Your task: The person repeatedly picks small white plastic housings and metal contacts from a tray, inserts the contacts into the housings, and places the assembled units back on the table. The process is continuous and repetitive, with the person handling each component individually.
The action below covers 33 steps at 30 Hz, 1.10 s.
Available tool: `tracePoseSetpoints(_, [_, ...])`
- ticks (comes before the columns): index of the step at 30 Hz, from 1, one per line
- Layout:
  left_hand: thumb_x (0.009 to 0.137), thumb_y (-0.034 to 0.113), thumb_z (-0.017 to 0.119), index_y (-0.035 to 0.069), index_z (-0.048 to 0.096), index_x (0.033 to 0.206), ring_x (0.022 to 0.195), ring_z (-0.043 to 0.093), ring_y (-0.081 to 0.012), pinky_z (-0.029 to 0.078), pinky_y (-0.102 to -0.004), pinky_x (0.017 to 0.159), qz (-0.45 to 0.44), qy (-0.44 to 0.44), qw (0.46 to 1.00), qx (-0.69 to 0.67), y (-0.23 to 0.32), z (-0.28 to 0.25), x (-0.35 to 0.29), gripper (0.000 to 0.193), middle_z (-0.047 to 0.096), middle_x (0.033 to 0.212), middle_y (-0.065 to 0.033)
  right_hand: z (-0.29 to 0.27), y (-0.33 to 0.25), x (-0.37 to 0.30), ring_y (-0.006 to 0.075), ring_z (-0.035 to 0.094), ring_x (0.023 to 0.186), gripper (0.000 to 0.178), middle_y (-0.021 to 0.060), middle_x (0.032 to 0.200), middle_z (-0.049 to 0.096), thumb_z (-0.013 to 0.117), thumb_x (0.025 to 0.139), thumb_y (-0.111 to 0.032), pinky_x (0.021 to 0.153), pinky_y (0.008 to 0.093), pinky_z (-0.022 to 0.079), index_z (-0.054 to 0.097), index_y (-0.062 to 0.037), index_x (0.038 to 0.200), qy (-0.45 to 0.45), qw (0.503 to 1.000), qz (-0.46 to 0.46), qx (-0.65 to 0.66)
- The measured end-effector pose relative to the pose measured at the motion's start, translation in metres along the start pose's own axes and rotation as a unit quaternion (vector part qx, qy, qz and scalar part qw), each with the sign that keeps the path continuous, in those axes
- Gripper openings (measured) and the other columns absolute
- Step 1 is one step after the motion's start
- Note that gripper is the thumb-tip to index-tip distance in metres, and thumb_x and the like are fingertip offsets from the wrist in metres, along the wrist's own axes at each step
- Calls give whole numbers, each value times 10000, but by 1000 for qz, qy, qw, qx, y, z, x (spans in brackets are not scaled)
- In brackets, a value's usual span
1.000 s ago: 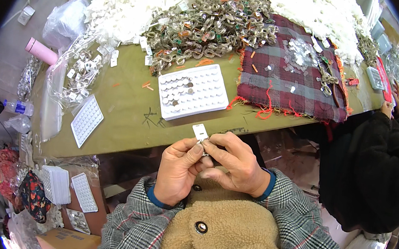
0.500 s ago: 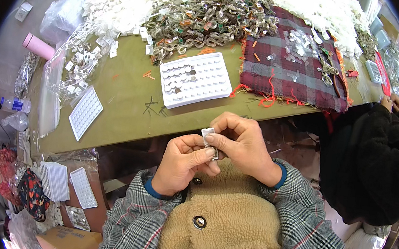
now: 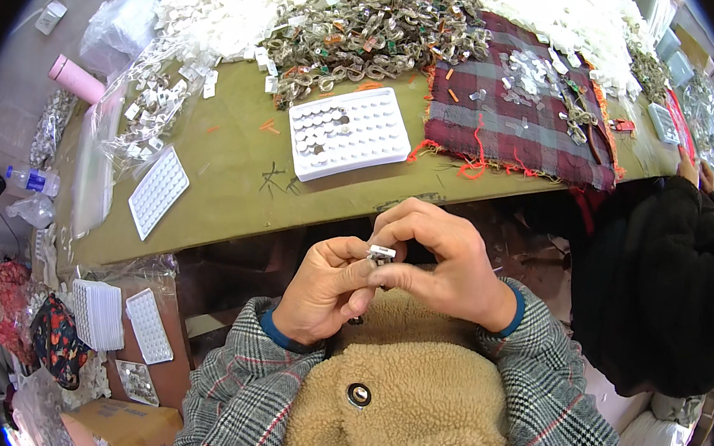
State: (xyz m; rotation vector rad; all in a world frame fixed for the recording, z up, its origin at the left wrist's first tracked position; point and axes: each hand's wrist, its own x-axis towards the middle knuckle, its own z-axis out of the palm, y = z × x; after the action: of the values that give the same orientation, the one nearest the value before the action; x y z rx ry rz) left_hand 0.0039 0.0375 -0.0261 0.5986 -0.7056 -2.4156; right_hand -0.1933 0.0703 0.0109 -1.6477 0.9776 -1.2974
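Observation:
Both of my hands meet in front of my chest, just off the table's near edge. A small white plastic piece, with a little dark part beneath it, is pinched between them. My left hand is closed, its thumb and fingertips on the lower part. Curled over from the other side, my right hand has thumb and fingers closed at the same piece. Fingers hide most of it, so its exact kind does not show. Beyond my hands, a white tray with rows of round pegs holds several small dark round bits.
A heap of looped, clear-brown strips and a white heap cover the table's far side. A plaid cloth lies right, a second white tray left. A person in black sits at right; a carton stands lower left.
The white piece has turned from standing upright to lying level between my fingers. My right hand has rotated over it, its fingers more curled. The view has shifted slightly.

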Motion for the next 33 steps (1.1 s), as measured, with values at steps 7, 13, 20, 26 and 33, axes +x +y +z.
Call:
tracePoseSetpoints(7, [961, 219, 636, -2, 606, 1077, 550, 485, 0, 422, -118, 504, -37, -33, 995, -83, -1, 7, -11, 251, 621, 911, -62, 9, -3, -4, 164, 640, 747, 113, 117, 945, 654, 725, 801, 26, 654, 266, 522, 660, 33, 893, 19, 996, -27, -78])
tracePoseSetpoints(13, [973, 276, 604, 55, 592, 1036, 558, 485, -7, 423, -128, 495, 4, -38, 985, -169, -6, 5, -37, 230, 613, 883, 13, 37, -21, -14, 268, 635, 824, 319, 103, 956, 661, 790, 710, -69, 744, 371, 504, 675, -11, 1001, 31, 929, -249, -273])
tracePoseSetpoints(20, [986, 236, 602, 91, 612, 1032, 534, 441, 11, 368, -147, 474, 32, -41, 991, -122, -14, 4, -48, 153, 598, 838, 59, 43, -19, -20, 241, 631, 779, 237, 121, 945, 664, 758, 707, -60, 733, 382, 510, 641, 16, 899, 35, 846, -362, -390])
tracePoseSetpoints(26, [994, 252, 587, 90, 577, 1059, 636, 521, 9, 403, -119, 483, -63, -48, 983, -165, -6, -6, -32, 175, 605, 861, 30, 40, -1, -16, 241, 601, 747, 245, 115, 938, 643, 746, 727, -79, 704, 371, 488, 626, 26, 912, 79, 849, -380, -358])
tracePoseSetpoints(33, [956, 84, 616, 25, 580, 1111, 688, 653, -154, 509, -228, 539, -1, -73, 993, -96, 1, -6, 6, 170, 689, 976, -203, -53, 24, 9, 314, 632, 776, 119, 153, 877, 650, 707, 776, 5, 700, 371, 518, 654, -13, 882, 230, 909, -113, -328])
